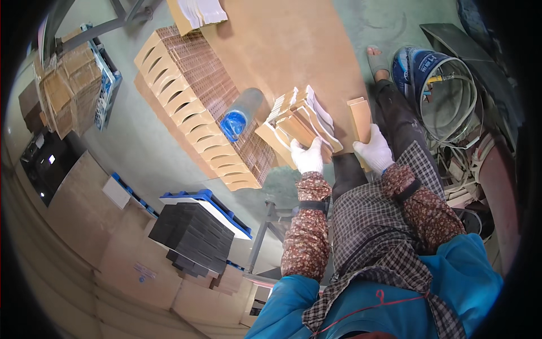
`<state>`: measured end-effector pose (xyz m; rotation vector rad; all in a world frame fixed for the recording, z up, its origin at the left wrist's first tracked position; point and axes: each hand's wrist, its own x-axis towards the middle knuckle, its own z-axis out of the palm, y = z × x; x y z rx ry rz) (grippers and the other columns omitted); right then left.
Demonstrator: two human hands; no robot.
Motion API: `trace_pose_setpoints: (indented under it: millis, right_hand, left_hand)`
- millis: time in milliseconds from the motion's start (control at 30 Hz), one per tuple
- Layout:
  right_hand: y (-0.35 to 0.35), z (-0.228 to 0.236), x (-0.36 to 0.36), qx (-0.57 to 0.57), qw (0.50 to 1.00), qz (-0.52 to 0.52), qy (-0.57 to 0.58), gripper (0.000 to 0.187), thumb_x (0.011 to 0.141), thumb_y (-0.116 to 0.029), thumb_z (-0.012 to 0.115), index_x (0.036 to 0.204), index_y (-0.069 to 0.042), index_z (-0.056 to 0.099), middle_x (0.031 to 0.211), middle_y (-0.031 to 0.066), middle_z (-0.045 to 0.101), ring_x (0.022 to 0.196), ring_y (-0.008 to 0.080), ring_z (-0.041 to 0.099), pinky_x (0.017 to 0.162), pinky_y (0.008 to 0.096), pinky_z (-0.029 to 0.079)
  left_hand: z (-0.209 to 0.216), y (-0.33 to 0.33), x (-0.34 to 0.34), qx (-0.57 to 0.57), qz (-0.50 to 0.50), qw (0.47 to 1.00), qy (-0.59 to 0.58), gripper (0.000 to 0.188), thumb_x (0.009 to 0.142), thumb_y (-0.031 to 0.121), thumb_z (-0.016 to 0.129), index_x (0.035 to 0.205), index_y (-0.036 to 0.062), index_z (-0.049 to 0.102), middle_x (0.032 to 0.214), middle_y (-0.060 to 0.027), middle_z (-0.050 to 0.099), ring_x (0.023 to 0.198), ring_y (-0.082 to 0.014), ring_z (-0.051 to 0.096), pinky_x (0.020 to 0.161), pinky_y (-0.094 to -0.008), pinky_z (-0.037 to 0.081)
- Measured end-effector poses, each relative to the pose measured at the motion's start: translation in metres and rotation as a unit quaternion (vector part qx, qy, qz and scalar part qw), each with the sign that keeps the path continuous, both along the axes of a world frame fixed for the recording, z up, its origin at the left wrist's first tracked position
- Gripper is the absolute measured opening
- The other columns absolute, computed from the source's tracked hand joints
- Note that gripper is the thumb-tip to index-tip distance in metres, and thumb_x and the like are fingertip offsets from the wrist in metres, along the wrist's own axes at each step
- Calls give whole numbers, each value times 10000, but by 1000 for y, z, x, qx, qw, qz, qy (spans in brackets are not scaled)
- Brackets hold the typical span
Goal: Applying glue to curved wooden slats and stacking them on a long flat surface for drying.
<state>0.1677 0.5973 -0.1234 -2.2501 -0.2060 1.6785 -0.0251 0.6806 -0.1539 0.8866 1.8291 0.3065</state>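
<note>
My left hand (308, 158), in a white glove, grips the near edge of a stack of tan cardboard pieces with white wavy edges (302, 116). Its fingertips are partly hidden by the stack. In my right hand (375, 150), also white-gloved, is a narrow bundle of flat tan cardboard pieces (360, 116), standing on end at the table's right side. A clear roll with a blue core (241, 116) lies left of the stack, on a long row of cardboard pieces with curved cut-outs (195, 107).
The brown tabletop (282, 39) carries another tan and white stack (197, 14) at its far left. A blue bucket (435, 85) stands at the right, near cluttered cables and metal parts. On the left are a blue pallet with black sheets (195, 234) and wrapped cartons (70, 87).
</note>
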Motion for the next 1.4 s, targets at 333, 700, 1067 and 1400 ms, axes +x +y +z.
trace_pose_setpoints:
  millis: [333,700,1067,1400]
  right_hand:
    - [0,0,-2,-1,1000,-5,23,616,873,-258,766,1384,-2,537,1193,267,725,1140,410,714,987,443,553]
    - [14,17,-10,100,978,39,177,607,854,-200,793,1363,21,545,1162,234,707,1111,317,700,1001,394,532]
    - [-17,24,-47,129,951,95,263,761,1040,-421,619,1618,-4,354,1473,286,591,1373,357,586,1158,417,438]
    - [-1,34,-44,95,911,-13,400,727,1031,-378,621,1617,-9,400,1463,163,592,1308,242,583,1133,365,451]
  left_hand:
    - [9,-2,4,20,32,998,-42,462,863,43,833,1266,-21,617,1090,-108,732,933,-205,705,851,-332,584]
    - [56,-22,-35,-172,135,901,-374,517,873,64,728,1362,-17,579,1271,-143,674,1210,-290,656,1080,-454,529]
    - [59,-72,-20,-180,348,767,-507,625,1062,353,604,1563,25,423,1496,-191,568,1337,-329,593,1146,-481,499]
    - [63,-84,-22,-196,236,877,-370,708,1115,548,513,1593,38,403,1509,-168,549,1366,-277,571,1148,-442,502]
